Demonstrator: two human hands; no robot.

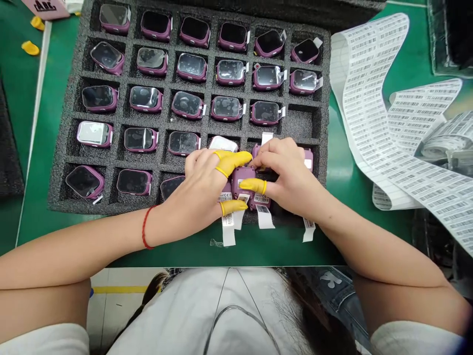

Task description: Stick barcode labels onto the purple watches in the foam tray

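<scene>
Both hands meet over the near right part of a black foam tray (59, 162) whose cells hold several purple smartwatch bodies. My left hand (205, 187), with yellow finger cots on thumb and forefinger, pinches a purple watch body (244, 178) turned back side up. My right hand (291, 180), a yellow cot on its thumb, grips the same watch body from the right, thumb pressed on its back. Several white label strips (265, 217) hang over the tray's near edge below the hands.
Long sheets of white barcode labels (369, 98) curl across the green mat (340, 172) at the right. One tray cell (300, 123) right of the fourth row stands empty. Loose yellow finger cots (30, 47) lie at the far left. A pink box (46, 7) sits at the top left.
</scene>
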